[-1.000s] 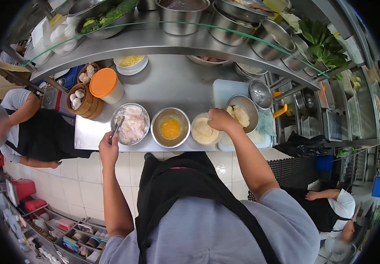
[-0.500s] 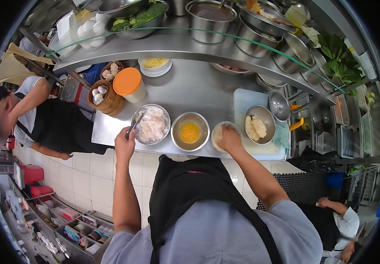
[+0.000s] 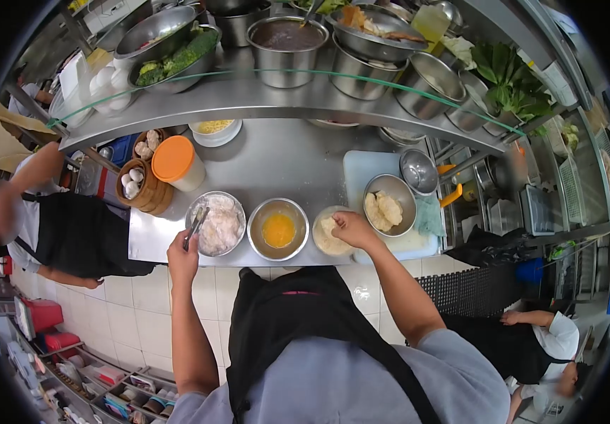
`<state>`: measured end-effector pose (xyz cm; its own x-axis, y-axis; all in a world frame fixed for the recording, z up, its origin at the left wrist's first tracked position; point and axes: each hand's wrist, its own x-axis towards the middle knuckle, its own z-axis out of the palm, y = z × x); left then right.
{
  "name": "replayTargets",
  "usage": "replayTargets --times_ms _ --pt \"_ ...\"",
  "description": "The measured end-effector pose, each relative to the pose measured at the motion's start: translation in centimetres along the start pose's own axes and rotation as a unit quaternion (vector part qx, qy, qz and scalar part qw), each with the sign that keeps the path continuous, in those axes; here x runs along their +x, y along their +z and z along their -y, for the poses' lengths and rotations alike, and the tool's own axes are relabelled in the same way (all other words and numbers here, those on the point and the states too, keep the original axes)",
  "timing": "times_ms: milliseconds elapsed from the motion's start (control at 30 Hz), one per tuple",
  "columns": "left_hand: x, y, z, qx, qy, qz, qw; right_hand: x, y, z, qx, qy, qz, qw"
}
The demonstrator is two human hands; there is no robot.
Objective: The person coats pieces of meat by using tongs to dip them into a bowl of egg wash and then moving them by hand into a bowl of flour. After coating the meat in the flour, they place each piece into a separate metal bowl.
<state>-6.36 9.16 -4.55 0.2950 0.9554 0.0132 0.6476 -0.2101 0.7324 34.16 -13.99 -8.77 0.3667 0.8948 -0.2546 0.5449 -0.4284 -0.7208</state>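
Note:
My left hand point(image 3: 183, 258) is closed around metal tongs point(image 3: 195, 227), whose tips reach over a bowl of pale, whitish pieces point(image 3: 220, 225). To the right of that bowl stands a steel bowl with beaten egg point(image 3: 278, 230). My right hand point(image 3: 356, 230) is over the right side of a bowl of breadcrumbs point(image 3: 327, 240). Its fingers are curled together, and what they hold, if anything, is too small to tell. Beyond it, a steel bowl point(image 3: 407, 194) contains several crumb-coated pieces point(image 3: 384, 211).
A white cutting board point(image 3: 356, 164) lies under the coated pieces' bowl, beside a green cloth point(image 3: 431, 215). At left stand an orange-lidded tub point(image 3: 173, 159) and bamboo steamers point(image 3: 153, 196). A steel shelf point(image 3: 248, 106) overhangs the back. Co-workers point(image 3: 72, 230) stand at both sides.
My right hand has lifted a little from the breadcrumbs, its fingers now drawn together. My left hand still holds the tongs at the bowl of pale pieces. The whole view has shifted.

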Motion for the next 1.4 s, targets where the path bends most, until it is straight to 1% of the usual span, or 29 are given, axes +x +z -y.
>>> replayTargets --times_ms 67,100,167,200,267,333,400,433,500,533,600,667,733,800,867,933,967,1033,1100,1133,1200,1300,1333,1400 --pt "0.1 0.4 0.6 -0.016 0.009 -0.003 1.0 -0.6 -0.7 0.5 0.05 -0.015 0.0 0.999" --pt "0.0 0.5 0.1 -0.027 0.018 -0.007 0.999 -0.8 -1.0 0.7 0.05 -0.017 0.002 0.999" --pt "-0.2 0.3 -0.9 -0.021 0.002 0.008 1.0 -1.4 -1.8 0.7 0.187 0.022 0.01 0.982" --pt "-0.3 0.2 -1.3 -0.016 -0.012 0.025 0.999 -1.8 -2.7 1.3 0.186 0.024 0.012 0.982" --pt "-0.6 0.5 -1.0 -0.026 -0.013 0.021 0.999 -2.4 -5.0 2.5 0.223 0.05 0.017 0.973" --pt "-0.9 0.5 -1.2 -0.027 -0.028 0.021 0.999 -2.7 -6.7 1.6 0.212 0.034 0.003 0.977" --pt "-1.2 0.7 -0.5 -0.025 -0.031 0.017 0.999 -3.1 -9.0 2.1 0.236 0.007 -0.051 0.97" --pt "-1.2 0.6 -0.2 -0.022 -0.031 0.014 0.999 -3.3 -10.3 2.1 0.234 0.005 -0.049 0.971" --pt "-1.0 0.3 0.4 -0.012 -0.035 0.016 0.999 -3.5 -12.5 2.0 0.108 0.0 -0.127 0.986" --pt "-1.3 0.4 0.7 -0.002 -0.036 0.028 0.999 -3.2 -13.0 1.7 0.107 0.01 -0.128 0.986" --pt "-1.1 1.2 2.7 -0.039 -0.024 0.014 0.999 -2.7 -15.3 0.1 0.008 -0.021 -0.181 0.983" --pt "-1.0 0.9 2.3 -0.05 -0.024 0.035 0.998 -2.9 -16.9 1.5 -0.106 0.009 -0.205 0.973" --pt "-0.8 0.9 2.5 -0.04 -0.049 0.042 0.997 -2.4 -16.9 0.9 -0.123 0.029 -0.227 0.966" --pt "-0.8 1.1 2.6 -0.051 -0.036 0.038 0.997 -1.7 -15.9 -0.3 -0.135 0.032 -0.24 0.961" --pt "-1.0 0.8 2.4 -0.061 -0.026 0.022 0.998 -0.3 -14.5 -2.7 -0.226 0.065 -0.244 0.941" --pt "-0.8 0.4 1.7 -0.048 -0.048 0.036 0.997 0.4 -13.1 -4.7 -0.229 0.06 -0.259 0.936" --pt "-0.7 0.6 2.6 -0.042 -0.031 0.027 0.998 0.7 -12.6 -5.0 -0.237 0.062 -0.275 0.93" --pt "-0.7 0.5 2.3 -0.052 -0.025 0.019 0.998 0.9 -11.5 -4.7 -0.281 0.09 -0.269 0.917" --pt "-0.5 0.5 2.2 -0.057 -0.016 0.001 0.998 1.5 -9.8 -7.4 -0.291 0.056 -0.264 0.918" --pt "-0.5 0.6 2.3 -0.059 -0.023 0.001 0.998 1.1 -9.4 -7.4 -0.292 0.048 -0.263 0.918" --pt "-0.6 0.5 2.4 -0.062 -0.035 -0.006 0.997 0.9 -8.7 -7.2 -0.248 0.059 -0.268 0.929" --pt "-1.0 -0.1 1.9 -0.042 -0.018 -0.004 0.999 0.9 -9.1 -7.5 -0.28 0.042 -0.264 0.922" --pt "-1.0 -0.3 1.5 -0.039 -0.026 -0.005 0.999 0.6 -9.4 -7.6 -0.279 0.04 -0.257 0.925" --pt "-1.2 -1.2 1.5 -0.02 -0.02 -0.016 0.999 0.3 -9.4 -7.5 -0.231 -0.02 -0.33 0.915"
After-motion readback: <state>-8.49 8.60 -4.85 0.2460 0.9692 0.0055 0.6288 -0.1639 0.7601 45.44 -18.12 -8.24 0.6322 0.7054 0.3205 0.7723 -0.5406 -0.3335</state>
